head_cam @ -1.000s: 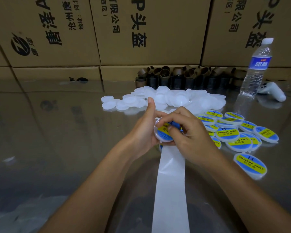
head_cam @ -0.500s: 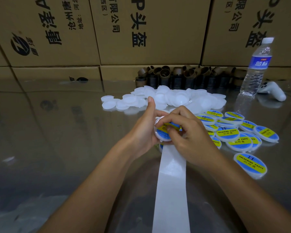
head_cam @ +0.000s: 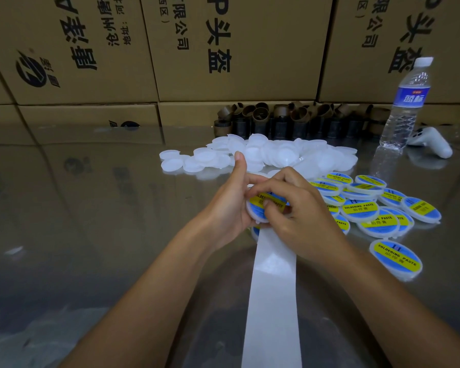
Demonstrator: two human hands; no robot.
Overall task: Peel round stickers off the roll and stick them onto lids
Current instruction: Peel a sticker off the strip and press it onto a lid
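Lid [head_cam: 255, 212] looks light, stiff and slick, so my left hand [head_cam: 227, 205] grips its left rim while my right hand [head_cam: 302, 216], fingers curled over it, presses the thin sticker [head_cam: 263, 201] down.

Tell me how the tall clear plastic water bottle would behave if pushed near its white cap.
The clear plastic water bottle, tall and narrow, would probably tip. Being round, it likely rolls afterwards. The glossy table may let it slide.

One camera is sitting on the person's head, looking forward and down at the shiny table [head_cam: 104, 221]. It is seeing the left hand [head_cam: 226, 208] and right hand [head_cam: 306, 216] up close, mid-frame.
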